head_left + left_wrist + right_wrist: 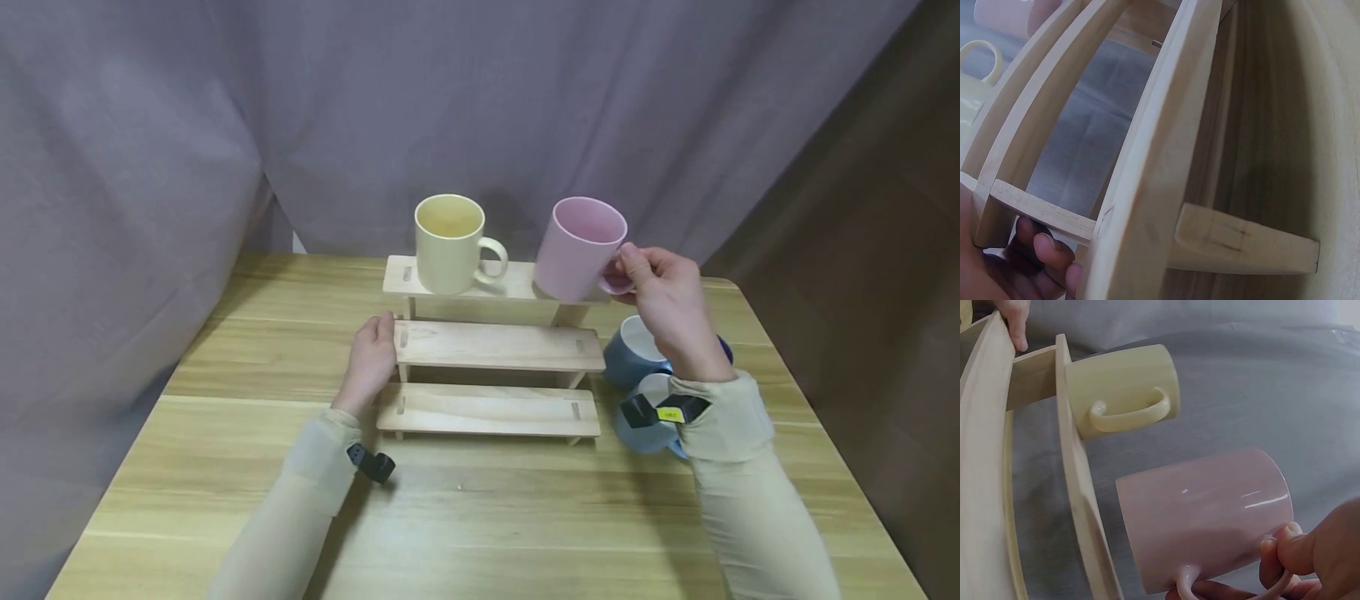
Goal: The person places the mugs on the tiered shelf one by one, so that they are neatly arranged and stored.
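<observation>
Right hand (663,304): my fingers pinch the pink mug (576,254) by its handle.
Pink mug: tilted, just above the right end of the top board (517,283).
Left hand (370,354): clamped round the rack's (487,408) left edge, at the middle board (495,346).
Tilt: this, or a loose pinch, could drop the mug off that end onto the blue mugs (628,360).

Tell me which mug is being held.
The pink mug: the right hand grips its handle, and it tilts by the top shelf. The yellow mug stands upright on that shelf; the blue mugs sit beside the rack, unheld.
</observation>
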### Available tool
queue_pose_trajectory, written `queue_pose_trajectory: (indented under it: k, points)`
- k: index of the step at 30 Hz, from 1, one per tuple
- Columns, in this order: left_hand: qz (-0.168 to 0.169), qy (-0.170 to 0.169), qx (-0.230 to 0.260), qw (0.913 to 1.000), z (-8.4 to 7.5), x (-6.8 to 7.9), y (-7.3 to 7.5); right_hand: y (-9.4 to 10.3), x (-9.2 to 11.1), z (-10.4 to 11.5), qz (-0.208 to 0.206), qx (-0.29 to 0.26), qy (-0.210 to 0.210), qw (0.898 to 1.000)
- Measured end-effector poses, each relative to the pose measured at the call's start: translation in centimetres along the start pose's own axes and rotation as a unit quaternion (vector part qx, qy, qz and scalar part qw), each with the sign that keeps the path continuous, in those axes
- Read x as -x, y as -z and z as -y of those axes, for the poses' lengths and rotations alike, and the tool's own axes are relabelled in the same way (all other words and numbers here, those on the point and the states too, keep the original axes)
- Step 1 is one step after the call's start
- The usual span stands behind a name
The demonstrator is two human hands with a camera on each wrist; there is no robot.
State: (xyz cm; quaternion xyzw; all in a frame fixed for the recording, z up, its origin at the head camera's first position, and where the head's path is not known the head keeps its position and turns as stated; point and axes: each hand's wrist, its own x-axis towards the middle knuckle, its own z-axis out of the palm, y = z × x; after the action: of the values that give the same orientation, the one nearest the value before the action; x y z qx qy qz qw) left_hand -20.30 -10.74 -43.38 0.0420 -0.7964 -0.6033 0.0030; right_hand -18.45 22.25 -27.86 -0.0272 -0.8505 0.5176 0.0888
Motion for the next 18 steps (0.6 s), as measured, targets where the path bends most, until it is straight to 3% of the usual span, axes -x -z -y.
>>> queue_pose_trajectory:
  k: [18]
  points:
    - [0.001, 0.006, -0.002, 1.0, -0.1, 0.2, -0.2, -2.3, -1.6, -0.9, 0.026, -0.027, -0.011, 0.999]
